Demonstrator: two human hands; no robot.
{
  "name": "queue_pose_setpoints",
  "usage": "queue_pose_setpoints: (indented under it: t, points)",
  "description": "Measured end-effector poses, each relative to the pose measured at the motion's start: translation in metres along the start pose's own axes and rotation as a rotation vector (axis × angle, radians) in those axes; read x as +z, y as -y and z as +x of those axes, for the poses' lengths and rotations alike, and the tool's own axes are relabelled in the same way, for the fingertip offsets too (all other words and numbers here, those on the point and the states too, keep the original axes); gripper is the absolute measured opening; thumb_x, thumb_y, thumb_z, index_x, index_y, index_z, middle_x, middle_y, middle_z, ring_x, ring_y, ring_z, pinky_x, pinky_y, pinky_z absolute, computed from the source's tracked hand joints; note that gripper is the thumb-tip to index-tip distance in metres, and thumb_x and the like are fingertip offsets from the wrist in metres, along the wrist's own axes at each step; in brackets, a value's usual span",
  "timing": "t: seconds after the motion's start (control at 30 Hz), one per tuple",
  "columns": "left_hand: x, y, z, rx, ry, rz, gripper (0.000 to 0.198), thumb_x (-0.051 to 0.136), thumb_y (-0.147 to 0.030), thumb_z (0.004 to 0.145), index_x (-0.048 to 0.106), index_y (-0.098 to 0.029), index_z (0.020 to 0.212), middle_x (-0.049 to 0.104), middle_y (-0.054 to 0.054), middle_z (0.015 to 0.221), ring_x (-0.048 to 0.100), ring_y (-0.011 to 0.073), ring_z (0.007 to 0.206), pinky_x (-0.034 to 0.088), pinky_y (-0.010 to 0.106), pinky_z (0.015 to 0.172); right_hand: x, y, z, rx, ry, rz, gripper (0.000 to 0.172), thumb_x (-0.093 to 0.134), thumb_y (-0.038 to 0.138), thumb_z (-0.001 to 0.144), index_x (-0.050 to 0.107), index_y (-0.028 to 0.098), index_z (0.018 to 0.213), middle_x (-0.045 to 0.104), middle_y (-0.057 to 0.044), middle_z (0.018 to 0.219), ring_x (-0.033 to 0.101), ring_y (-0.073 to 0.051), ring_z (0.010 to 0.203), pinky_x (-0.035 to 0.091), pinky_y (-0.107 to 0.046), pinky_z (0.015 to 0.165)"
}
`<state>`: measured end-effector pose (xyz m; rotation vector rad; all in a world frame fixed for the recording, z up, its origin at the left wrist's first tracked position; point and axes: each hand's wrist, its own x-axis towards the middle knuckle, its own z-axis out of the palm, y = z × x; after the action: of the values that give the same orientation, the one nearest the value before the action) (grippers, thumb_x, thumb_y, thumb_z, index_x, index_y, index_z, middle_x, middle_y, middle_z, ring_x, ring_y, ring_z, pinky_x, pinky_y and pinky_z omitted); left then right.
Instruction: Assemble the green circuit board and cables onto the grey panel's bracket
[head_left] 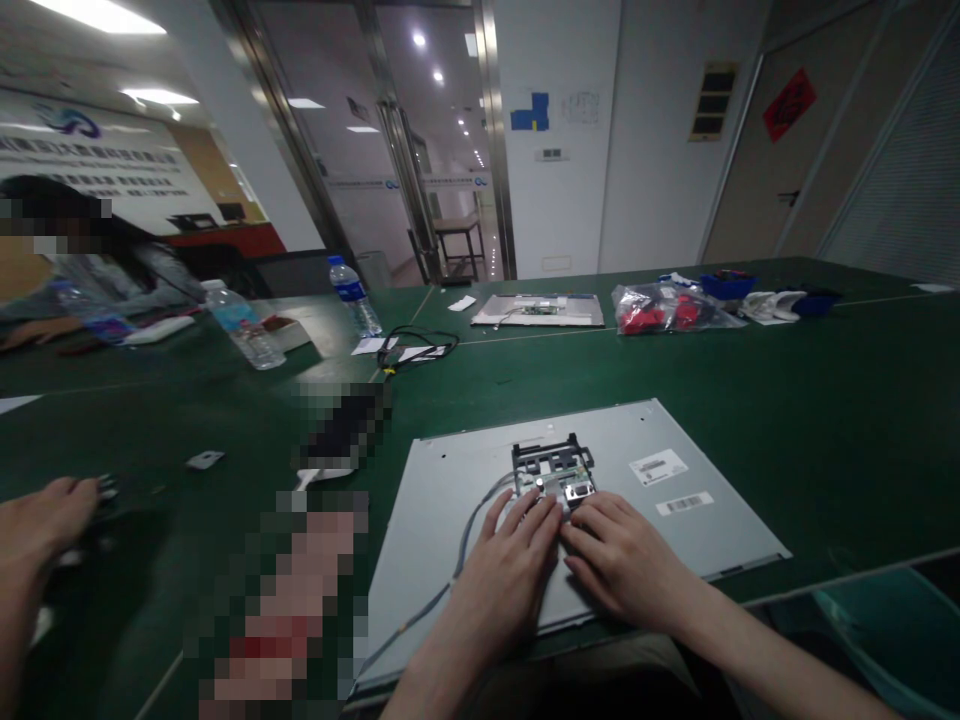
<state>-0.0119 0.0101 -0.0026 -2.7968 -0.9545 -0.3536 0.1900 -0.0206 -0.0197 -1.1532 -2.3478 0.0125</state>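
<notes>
A flat grey metal display panel [450, 500] lies on the table before me, its back facing up. On it sits a black plastic bracket [551, 452] around a small green circuit board [579, 488] with a metal connector. My left hand [510, 565] has its fingers bent down onto the near left side of the board. From the right, my right hand [630, 555] curls its fingers at the board's near edge, the fingertips almost touching those of my left. A grey cable [459, 555] runs from the board past my left wrist. Part of the board is hidden under my fingers.
Another person's hand [49, 525] rests at the left with small dark items. Water bottles [352, 295], black cable coils [416, 348], a second panel [540, 310], a plastic bag with red parts [667, 310] and blue bins [727, 287] stand farther back. A person [150, 275] sits far left.
</notes>
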Motion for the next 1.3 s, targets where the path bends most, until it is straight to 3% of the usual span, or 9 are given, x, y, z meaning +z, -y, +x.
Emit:
queue_pose_setpoints:
  t: [0.53, 0.8, 1.3]
  points:
    - [0.0001, -0.0004, 0.0009, -0.027, 0.01, -0.036, 0.042, 0.043, -0.024, 0.095, 0.048, -0.02, 0.137, 0.054, 0.005, 0.14, 0.044, 0.0225, 0.131, 0.025, 0.043, 0.114, 0.0015, -0.0001, -0.0003, -0.017, -0.029, 0.007, 0.027, 0.052, 0.022, 0.09, 0.057, 0.015, 0.116, 0.064, -0.011, 0.106, 0.054, -0.025, 0.104, 0.045, -0.044, 0.093]
    - [-0.0008, 0.0008, -0.0001, -0.006, 0.011, -0.022, 0.048, 0.044, -0.02, 0.093, 0.043, -0.021, 0.141, 0.048, 0.005, 0.145, 0.038, 0.0212, 0.137, 0.02, 0.042, 0.117, 0.0, 0.0001, -0.0001, -0.017, -0.042, 0.0, 0.029, 0.053, 0.022, 0.089, 0.058, 0.016, 0.118, 0.064, -0.012, 0.111, 0.053, -0.026, 0.108, 0.045, -0.044, 0.095]
    - [-0.0018, 0.0008, 0.0019, -0.001, 0.013, -0.026, 0.042, 0.042, -0.023, 0.095, 0.048, -0.02, 0.137, 0.05, 0.005, 0.143, 0.04, 0.0222, 0.134, 0.017, 0.043, 0.118, 0.0049, 0.0003, -0.0008, -0.072, -0.08, -0.015, 0.013, 0.056, 0.019, 0.088, 0.063, 0.018, 0.099, 0.068, -0.008, 0.095, 0.057, -0.022, 0.098, 0.045, -0.04, 0.094]
